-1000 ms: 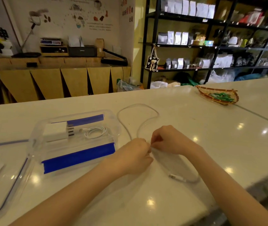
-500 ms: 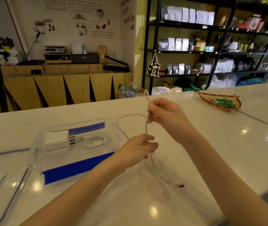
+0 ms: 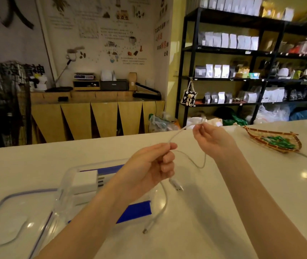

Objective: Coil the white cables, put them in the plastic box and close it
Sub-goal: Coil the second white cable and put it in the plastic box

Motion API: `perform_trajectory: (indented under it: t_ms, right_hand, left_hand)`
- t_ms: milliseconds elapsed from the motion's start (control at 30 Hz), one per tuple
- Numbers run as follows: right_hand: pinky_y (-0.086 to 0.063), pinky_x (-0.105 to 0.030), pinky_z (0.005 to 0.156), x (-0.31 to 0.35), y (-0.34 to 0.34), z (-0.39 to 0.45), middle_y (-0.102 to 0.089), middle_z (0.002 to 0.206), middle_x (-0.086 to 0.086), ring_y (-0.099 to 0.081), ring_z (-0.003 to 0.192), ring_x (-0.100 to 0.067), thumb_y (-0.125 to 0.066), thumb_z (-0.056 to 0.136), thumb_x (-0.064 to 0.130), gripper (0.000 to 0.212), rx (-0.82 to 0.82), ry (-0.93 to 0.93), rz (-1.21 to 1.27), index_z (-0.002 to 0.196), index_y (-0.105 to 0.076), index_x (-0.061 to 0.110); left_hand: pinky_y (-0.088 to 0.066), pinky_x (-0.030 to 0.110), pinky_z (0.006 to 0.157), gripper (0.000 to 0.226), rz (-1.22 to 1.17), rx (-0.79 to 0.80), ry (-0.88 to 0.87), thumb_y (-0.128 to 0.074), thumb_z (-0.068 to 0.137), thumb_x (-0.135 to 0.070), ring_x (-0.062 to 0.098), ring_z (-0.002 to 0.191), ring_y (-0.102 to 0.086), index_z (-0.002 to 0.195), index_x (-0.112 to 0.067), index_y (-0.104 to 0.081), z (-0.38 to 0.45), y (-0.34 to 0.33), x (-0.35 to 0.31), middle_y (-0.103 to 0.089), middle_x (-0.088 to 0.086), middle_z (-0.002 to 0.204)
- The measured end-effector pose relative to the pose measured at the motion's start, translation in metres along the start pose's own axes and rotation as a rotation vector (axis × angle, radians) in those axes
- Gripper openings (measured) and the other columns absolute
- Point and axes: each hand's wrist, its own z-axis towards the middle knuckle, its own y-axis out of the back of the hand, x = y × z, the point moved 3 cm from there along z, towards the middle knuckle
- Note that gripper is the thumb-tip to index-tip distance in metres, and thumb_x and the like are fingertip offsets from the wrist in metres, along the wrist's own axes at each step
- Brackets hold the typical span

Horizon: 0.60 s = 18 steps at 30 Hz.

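White cable (image 3: 186, 155): held in the air over the table (image 3: 223, 212), strung between both hands. One stretch runs from the left fist up and right to the right fingertips; another sags below in a loose curve between the hands.
Cable ends: two plugs hang below the left hand. One plug (image 3: 176, 184) dangles just under the curled fingers; the other (image 3: 147, 228) lies low on the table, beside the box's blue strip.
Left hand (image 3: 149, 168): closed in a loose fist around the cable, thumb pressed on top where the cable leaves the hand, raised above the right end of the box.
Right hand (image 3: 212, 139): higher and farther out, thumb and forefinger pinched on the cable, the other fingers half curled; palm turned towards the camera.
Box (image 3: 70, 184): clear plastic, open, on the table to the left, partly behind the left forearm. Blue strips run along its far and near sides.
In the box: a white charger (image 3: 84, 181) sits upright at the left end. Whether a coiled cable lies beside it cannot be told; the forearm covers that part.
Lid (image 3: 9, 217): clear with a blue edge, flat on the table, at the box's left, near corner.
Basket (image 3: 274, 140): woven, with green items in it, on the table well apart to the right.
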Motion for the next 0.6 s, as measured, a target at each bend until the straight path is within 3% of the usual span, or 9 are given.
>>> perform_trajectory:
  t_ms: [100,167,200,267,333,400,433,533,600]
  right_hand:
    - [-0.056,-0.023,0.047,-0.028,0.004,0.005,-0.053,0.077,-0.013,-0.053,0.064,-0.016,-0.050,0.087,-0.002,0.006,-0.011,-0.141,-0.203,0.090,-0.054,-0.004]
    - [-0.052,-0.026,0.046,-0.041,0.003,0.003,-0.057,0.078,-0.012,-0.056,0.063,-0.016,-0.059,0.081,0.001,0.003,0.004,-0.135,-0.595,0.084,-0.060,0.000]
    - [-0.049,-0.029,0.050,-0.045,0.001,0.003,-0.058,0.085,-0.011,-0.057,0.071,-0.019,-0.064,0.077,0.004,0.012,0.000,-0.080,-0.794,0.089,-0.061,0.002]
    - [-0.047,-0.031,0.063,-0.049,-0.004,0.002,-0.054,0.102,-0.010,-0.054,0.094,-0.025,-0.070,0.072,0.010,0.044,-0.036,0.175,-1.047,0.112,-0.052,0.007]
    - [-0.045,-0.035,0.085,-0.045,-0.016,-0.005,-0.049,0.114,-0.009,-0.047,0.110,-0.025,-0.069,0.071,0.012,0.059,-0.008,0.631,-1.221,0.123,-0.041,0.012]
    - [-0.033,-0.034,0.100,-0.047,-0.035,-0.018,-0.045,0.128,-0.008,-0.037,0.121,-0.022,-0.064,0.077,0.016,0.055,0.157,0.954,-1.451,0.127,-0.041,0.013]
    - [-0.032,-0.035,0.102,-0.051,-0.043,-0.022,-0.048,0.128,-0.006,-0.038,0.121,-0.018,-0.060,0.082,0.017,0.044,0.299,1.001,-1.506,0.124,-0.045,0.014]
    - [-0.042,-0.028,0.091,-0.069,-0.055,-0.038,-0.062,0.097,0.010,-0.055,0.096,-0.003,-0.048,0.090,0.013,0.020,0.669,0.819,-1.412,0.104,-0.059,0.022]
    - [-0.046,-0.034,0.087,-0.080,-0.057,-0.044,-0.066,0.092,0.005,-0.061,0.089,-0.012,-0.050,0.089,0.013,0.017,0.743,0.715,-1.438,0.099,-0.063,0.017]
  left_hand:
    - [-0.046,0.020,0.048,0.017,-0.065,0.037,-0.106,-0.051,0.083,-0.021,0.007,0.045,-0.048,0.091,-0.010,-0.060,-0.003,0.008,-0.021,-0.053,-0.004,0.054]
    - [-0.045,0.019,0.046,0.017,-0.096,0.054,-0.164,-0.047,0.087,-0.019,0.006,0.044,-0.048,0.091,-0.009,-0.060,-0.004,0.015,-0.032,-0.055,-0.004,0.055]
    - [-0.045,0.019,0.045,0.019,-0.105,0.056,-0.177,-0.045,0.088,-0.019,0.006,0.043,-0.048,0.091,-0.009,-0.061,-0.004,0.018,-0.036,-0.056,-0.003,0.056]
    - [-0.043,0.018,0.043,0.023,-0.109,0.041,-0.182,-0.042,0.090,-0.018,0.005,0.041,-0.046,0.095,-0.008,-0.061,-0.004,0.023,-0.037,-0.059,-0.002,0.057]
    - [-0.041,0.016,0.040,0.026,-0.103,0.022,-0.173,-0.040,0.090,-0.018,0.004,0.038,-0.043,0.101,-0.006,-0.060,-0.003,0.023,-0.036,-0.059,-0.002,0.058]
    - [-0.039,0.016,0.039,0.028,-0.104,0.031,-0.166,-0.040,0.090,-0.019,0.003,0.037,-0.041,0.104,-0.006,-0.060,-0.002,0.020,-0.037,-0.058,-0.002,0.057]
    - [-0.038,0.016,0.039,0.029,-0.104,0.048,-0.169,-0.039,0.090,-0.019,0.003,0.036,-0.040,0.103,-0.006,-0.061,-0.002,0.018,-0.038,-0.058,-0.002,0.056]
    - [-0.039,0.016,0.039,0.029,-0.129,0.097,-0.206,-0.037,0.090,-0.018,0.003,0.036,-0.041,0.101,-0.005,-0.060,-0.006,0.012,-0.048,-0.057,-0.003,0.054]
    - [-0.042,0.016,0.040,0.026,-0.169,0.114,-0.255,-0.037,0.090,-0.017,0.003,0.037,-0.045,0.100,-0.004,-0.058,-0.011,0.013,-0.059,-0.058,-0.002,0.054]
